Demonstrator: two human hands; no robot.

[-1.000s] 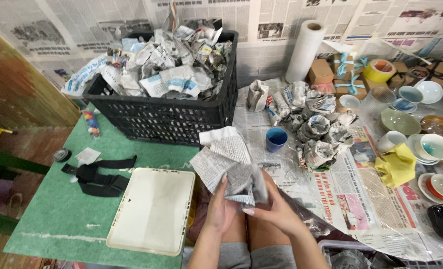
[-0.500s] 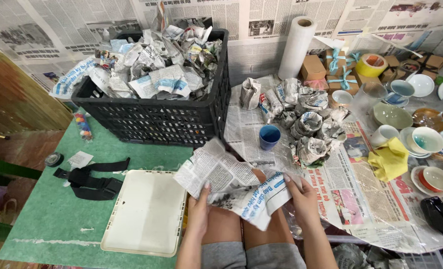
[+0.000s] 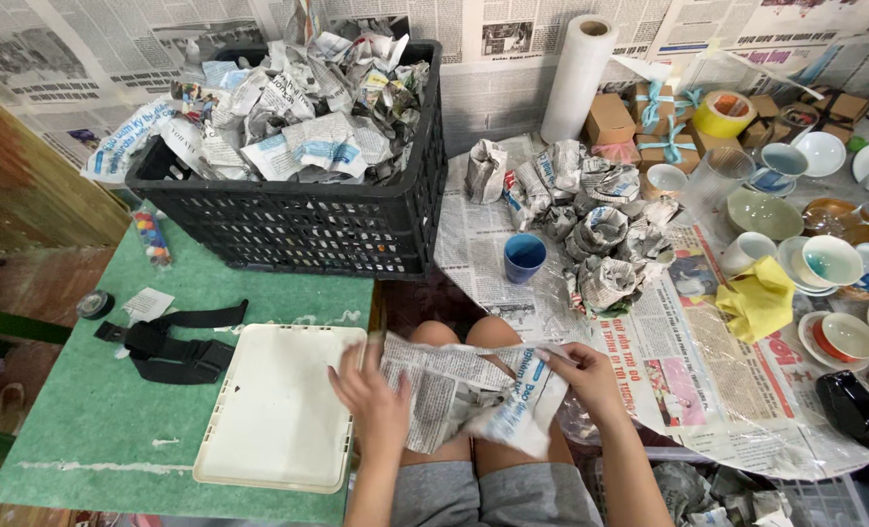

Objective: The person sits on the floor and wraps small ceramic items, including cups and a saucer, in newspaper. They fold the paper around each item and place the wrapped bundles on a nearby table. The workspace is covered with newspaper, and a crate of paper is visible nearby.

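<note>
My left hand (image 3: 374, 402) and my right hand (image 3: 585, 379) both grip a crumpled newspaper sheet (image 3: 474, 390) spread across my lap, one hand at each end. A white tray (image 3: 276, 402) lies just left of my left hand on the green table (image 3: 73, 429). A blue cup (image 3: 524, 258) stands on the newspaper-covered table beyond my knees, next to a pile of newspaper-wrapped bundles (image 3: 591, 234).
A black crate (image 3: 298, 220) heaped with crumpled newspaper sits at the back left. A black strap (image 3: 166, 346) lies by the tray. At right are a paper roll (image 3: 576, 78), small boxes (image 3: 640, 122), yellow cloth (image 3: 757, 298), and several bowls and cups (image 3: 830, 259).
The sheet came down from above the table edge to my lap. My hands moved apart, spreading it wider. The view shifted slightly.
</note>
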